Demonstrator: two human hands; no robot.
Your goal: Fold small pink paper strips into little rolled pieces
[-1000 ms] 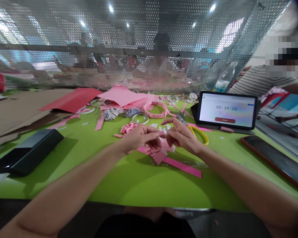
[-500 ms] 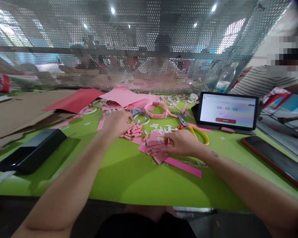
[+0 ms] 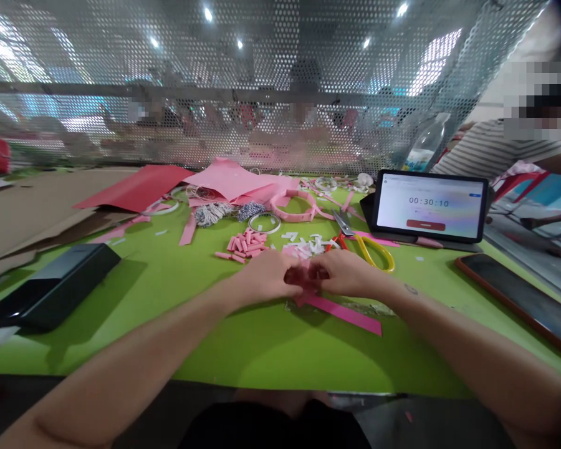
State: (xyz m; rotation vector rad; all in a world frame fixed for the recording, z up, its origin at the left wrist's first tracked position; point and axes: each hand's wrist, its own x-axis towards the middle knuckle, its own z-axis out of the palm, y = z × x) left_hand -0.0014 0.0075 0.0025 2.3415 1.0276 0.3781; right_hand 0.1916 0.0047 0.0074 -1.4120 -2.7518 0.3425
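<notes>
Pink paper pieces (image 3: 297, 275) between left hand (image 3: 262, 276), right hand (image 3: 348, 273)

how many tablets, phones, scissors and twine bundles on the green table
tablet: 1
phone: 1
yellow-handled scissors: 1
twine bundles: 2
total: 5

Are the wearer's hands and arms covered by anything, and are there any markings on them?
The left hand and right hand are bare, without gloves, and the forearms show no sleeves, bands or cables. The right forearm has a small dark tattoo near the wrist.
</notes>
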